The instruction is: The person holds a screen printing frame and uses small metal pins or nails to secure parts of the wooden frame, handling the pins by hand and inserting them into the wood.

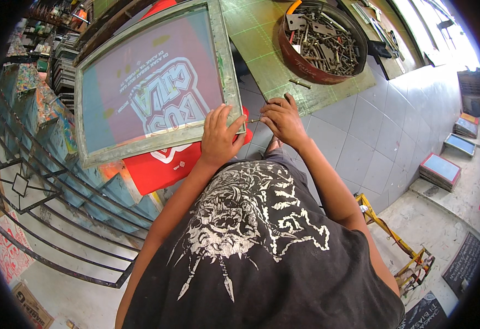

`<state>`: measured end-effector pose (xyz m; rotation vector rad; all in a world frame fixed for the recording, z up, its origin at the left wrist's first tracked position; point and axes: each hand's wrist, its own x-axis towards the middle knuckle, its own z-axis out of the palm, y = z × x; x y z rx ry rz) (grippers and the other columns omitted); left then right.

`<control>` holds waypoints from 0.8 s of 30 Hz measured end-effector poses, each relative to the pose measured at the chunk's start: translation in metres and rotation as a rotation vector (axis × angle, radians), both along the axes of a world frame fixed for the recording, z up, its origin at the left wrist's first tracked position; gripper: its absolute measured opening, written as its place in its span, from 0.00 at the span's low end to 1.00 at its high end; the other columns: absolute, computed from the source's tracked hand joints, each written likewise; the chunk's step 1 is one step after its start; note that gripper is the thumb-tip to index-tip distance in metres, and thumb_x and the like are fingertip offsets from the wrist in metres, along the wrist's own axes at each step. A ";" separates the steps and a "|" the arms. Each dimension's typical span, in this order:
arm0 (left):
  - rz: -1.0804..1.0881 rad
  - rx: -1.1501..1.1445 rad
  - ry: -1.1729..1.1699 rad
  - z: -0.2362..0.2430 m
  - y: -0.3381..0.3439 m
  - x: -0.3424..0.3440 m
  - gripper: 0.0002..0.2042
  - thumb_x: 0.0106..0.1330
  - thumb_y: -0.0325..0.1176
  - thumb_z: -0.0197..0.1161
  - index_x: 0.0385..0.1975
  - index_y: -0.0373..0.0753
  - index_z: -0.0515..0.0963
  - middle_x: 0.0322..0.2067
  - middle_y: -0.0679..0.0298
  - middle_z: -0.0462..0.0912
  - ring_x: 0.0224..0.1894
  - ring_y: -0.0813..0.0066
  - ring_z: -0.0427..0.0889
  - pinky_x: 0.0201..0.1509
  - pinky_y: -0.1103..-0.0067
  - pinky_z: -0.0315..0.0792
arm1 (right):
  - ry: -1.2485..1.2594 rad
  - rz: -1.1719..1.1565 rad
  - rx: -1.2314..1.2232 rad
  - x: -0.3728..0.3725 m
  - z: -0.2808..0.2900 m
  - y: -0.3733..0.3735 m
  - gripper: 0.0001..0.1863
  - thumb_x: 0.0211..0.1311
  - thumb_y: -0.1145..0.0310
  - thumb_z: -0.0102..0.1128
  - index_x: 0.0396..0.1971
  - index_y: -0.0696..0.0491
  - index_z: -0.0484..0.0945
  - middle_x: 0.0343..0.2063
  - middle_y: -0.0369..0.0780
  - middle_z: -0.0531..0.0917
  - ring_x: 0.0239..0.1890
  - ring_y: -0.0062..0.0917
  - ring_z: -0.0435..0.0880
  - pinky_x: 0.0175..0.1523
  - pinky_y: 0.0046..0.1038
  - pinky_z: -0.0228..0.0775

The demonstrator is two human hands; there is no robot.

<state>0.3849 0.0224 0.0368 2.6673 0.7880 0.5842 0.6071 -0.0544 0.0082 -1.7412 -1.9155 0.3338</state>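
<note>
While two hands (218, 137) (281, 120) steady one frame (152, 82) (tilted).

Counter (338, 126) before me: grey tiled surface. A green mat (262, 60) lies on its far part, bearing a round red tub (292, 57) of metal hardware and one loose bolt (300, 83). A red shirt (163, 167) lies flat on the counter, with a framed screen (152, 82) on top.

Grey tiled floor (371, 131) spreads out on the right, daylight pouring in from the top right corner. Black metal railing (26, 192) curves along the left, paint-spattered ledge beside it, cluttered shelves (59, 49) far back.
</note>
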 end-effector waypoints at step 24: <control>0.011 -0.008 -0.003 0.002 0.000 0.002 0.23 0.53 0.37 0.67 0.51 0.45 0.77 0.56 0.49 0.69 0.63 0.49 0.64 0.67 0.57 0.56 | 0.047 -0.046 0.092 -0.007 0.008 -0.003 0.08 0.57 0.61 0.64 0.31 0.49 0.80 0.37 0.35 0.82 0.48 0.31 0.76 0.63 0.44 0.56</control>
